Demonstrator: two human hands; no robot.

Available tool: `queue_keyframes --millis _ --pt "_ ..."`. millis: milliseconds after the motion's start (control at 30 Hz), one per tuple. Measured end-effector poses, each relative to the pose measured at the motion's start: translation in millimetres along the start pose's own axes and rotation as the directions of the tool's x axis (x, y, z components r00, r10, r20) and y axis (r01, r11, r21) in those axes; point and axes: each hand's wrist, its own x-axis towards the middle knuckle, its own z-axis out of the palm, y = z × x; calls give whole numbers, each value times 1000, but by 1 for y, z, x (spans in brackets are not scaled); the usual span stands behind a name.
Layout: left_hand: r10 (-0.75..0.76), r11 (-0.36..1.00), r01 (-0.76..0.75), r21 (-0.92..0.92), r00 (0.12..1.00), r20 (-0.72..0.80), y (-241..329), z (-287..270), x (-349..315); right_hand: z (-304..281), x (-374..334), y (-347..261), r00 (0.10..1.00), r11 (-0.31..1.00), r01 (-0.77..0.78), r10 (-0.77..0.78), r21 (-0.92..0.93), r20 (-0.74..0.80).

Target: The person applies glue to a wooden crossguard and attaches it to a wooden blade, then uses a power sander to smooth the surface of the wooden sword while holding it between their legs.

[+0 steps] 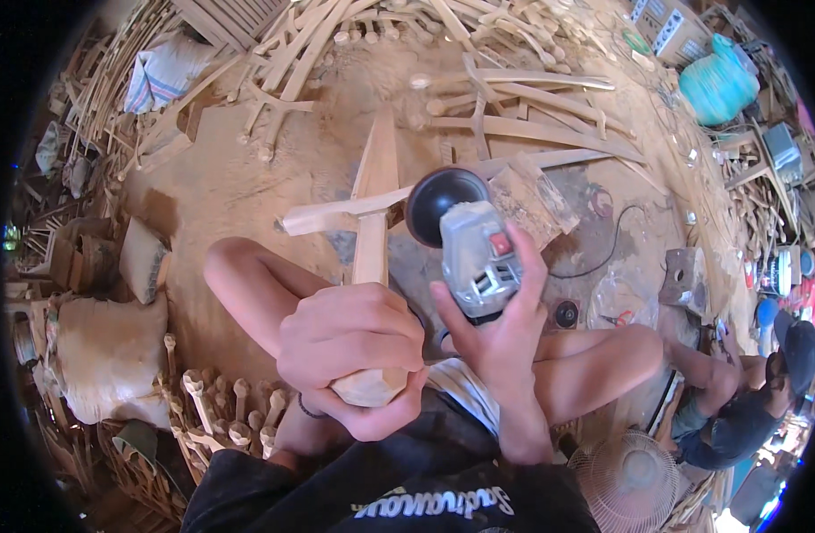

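My left hand (352,355) is wrapped round the grip of a pale wooden sword (372,244). Its faceted pommel pokes out below my fist, and the blade points away from me past a curved crossguard. In my right hand (505,333) is an angle grinder (478,253) with a grey body and a red switch. The grinder's round dark disc (445,204) faces the sword and overlaps the right end of the crossguard in the picture; whether they touch I cannot tell.
More wooden swords (532,129) lie ahead on the dusty floor. A wood block (532,200) sits beyond the grinder. Several sword handles (221,409) stand at lower left, near a stuffed sack (110,355). A fan (625,480) and another person (745,409) are at right.
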Motion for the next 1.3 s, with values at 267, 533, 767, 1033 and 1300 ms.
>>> queue_keyframes --millis 267,533,767,1033,1300 --pt "-27 1000 27 -16 999 -23 2 5 -3 12 7 -3 998 998 -22 25 -58 51" --pt "-12 1000 12 -10 1000 2 6 -9 -7 10 10 -6 997 986 -71 65 -152 -41" --pt "-44 999 44 14 999 2 13 -3 -5 14 11 -9 999 996 -31 34 -87 25" --pt "-12 1000 15 22 992 -124 20 0 2 1 14 -4 997 996 30 -36 -89 -72" --pt "-57 998 60 28 993 -100 28 6 3 1 13 -13 994 992 -95 100 -85 52"
